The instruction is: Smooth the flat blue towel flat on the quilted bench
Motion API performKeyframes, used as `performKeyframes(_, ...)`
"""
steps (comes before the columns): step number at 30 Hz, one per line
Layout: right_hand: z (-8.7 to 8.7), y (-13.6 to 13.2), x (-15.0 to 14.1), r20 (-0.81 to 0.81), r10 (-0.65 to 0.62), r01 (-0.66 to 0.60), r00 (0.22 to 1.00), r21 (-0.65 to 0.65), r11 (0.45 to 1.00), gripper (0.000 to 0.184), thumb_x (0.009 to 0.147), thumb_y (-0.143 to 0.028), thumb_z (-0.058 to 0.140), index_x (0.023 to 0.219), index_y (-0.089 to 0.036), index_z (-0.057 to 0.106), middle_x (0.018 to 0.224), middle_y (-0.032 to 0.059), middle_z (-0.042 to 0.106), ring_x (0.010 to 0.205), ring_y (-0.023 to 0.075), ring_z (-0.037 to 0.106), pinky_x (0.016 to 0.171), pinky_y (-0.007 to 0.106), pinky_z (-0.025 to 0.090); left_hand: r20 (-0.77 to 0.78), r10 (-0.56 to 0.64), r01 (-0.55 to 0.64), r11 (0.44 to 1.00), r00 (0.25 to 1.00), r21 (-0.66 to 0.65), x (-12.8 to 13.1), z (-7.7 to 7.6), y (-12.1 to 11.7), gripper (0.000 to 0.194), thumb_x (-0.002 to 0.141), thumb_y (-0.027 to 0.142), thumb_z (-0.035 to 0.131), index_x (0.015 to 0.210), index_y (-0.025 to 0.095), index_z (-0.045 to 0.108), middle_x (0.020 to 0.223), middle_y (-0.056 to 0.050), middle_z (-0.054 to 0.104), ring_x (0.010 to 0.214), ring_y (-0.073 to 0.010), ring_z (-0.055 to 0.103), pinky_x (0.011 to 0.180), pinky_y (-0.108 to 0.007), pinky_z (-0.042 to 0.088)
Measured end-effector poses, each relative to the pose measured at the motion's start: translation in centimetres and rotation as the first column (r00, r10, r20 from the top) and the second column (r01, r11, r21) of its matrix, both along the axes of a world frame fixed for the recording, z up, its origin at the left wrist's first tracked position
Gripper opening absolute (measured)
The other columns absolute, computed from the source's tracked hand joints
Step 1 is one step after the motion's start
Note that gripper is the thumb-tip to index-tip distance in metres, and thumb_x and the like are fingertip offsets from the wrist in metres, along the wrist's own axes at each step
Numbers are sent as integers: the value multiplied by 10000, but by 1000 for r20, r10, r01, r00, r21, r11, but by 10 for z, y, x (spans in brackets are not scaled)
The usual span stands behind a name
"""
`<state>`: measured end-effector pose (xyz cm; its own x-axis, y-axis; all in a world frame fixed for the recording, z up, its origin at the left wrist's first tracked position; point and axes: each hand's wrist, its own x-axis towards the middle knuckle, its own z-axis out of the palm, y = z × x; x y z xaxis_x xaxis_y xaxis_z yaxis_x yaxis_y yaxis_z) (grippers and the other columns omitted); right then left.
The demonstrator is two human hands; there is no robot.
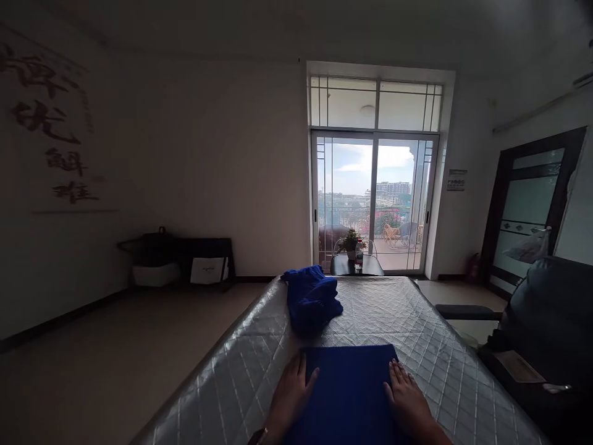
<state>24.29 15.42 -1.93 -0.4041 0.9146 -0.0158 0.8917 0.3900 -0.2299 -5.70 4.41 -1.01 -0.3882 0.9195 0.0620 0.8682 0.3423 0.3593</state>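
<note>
A folded blue cloth [349,389] lies flat on the quilted grey surface [407,321] right in front of me. My left hand [291,395] rests open on its left edge, fingers stretched forward. My right hand [407,402] lies open and flat on its right edge. Farther back on the same surface sits a crumpled heap of blue cloth [310,300], apart from both hands.
A small dark table [356,264] with a potted plant and a bottle stands beyond the far end, before glass sliding doors [374,201]. A dark sofa [546,334] is on the right. Low dark furniture with bags [180,262] lines the left wall.
</note>
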Motion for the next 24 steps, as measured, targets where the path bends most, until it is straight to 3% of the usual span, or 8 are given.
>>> performKeyframes(4, 22, 16, -14, 19, 30, -31, 999, 16, 999, 669, 918, -384, 312, 1519, -121, 444, 1616, 104, 388, 1533, 207, 271, 1270, 364, 211, -34, 17, -19, 998, 999, -54, 3, 13, -5, 878, 949, 625, 182, 1543, -2, 339, 1667, -204, 299, 1543, -323, 301, 1276, -433, 280)
performKeyframes(8, 34, 40, -31, -28, 58, -58, 998, 32, 998, 654, 927, -358, 299, 1499, -93, 475, 1617, 122, 382, 1534, 191, 255, 1268, 320, 161, -53, 13, -17, 997, 999, -77, 3, 18, -7, 849, 957, 591, 187, 1539, -6, 344, 1667, -199, 298, 1549, -307, 288, 1282, -426, 284)
performKeyframes(12, 18, 55, -33, -64, 58, -58, 996, 14, 998, 649, 934, -403, 290, 1504, -160, 481, 1622, 80, 382, 1527, 176, 267, 1253, 300, 175, -54, 30, -33, 998, 998, -52, 1, 16, -5, 829, 950, 595, 201, 1546, 40, 359, 1674, -155, 291, 1539, -303, 313, 1273, -440, 308)
performKeyframes(17, -6, 60, -25, -128, 50, -41, 991, 72, 997, 659, 946, -412, 259, 1514, -148, 465, 1615, 81, 406, 1517, 184, 293, 1243, 301, 200, -73, 42, -47, 997, 996, -65, 2, 12, -2, 830, 949, 602, 206, 1543, 47, 369, 1666, -156, 323, 1541, -277, 313, 1281, -395, 284)
performKeyframes(24, -7, 63, -22, -140, 61, -54, 988, 54, 997, 662, 950, -376, 241, 1520, -103, 438, 1624, 111, 380, 1521, 208, 293, 1255, 347, 220, -93, 46, -52, 997, 995, -63, 9, 7, 3, 819, 968, 596, 230, 1551, 31, 339, 1663, -182, 304, 1543, -277, 305, 1281, -393, 253)
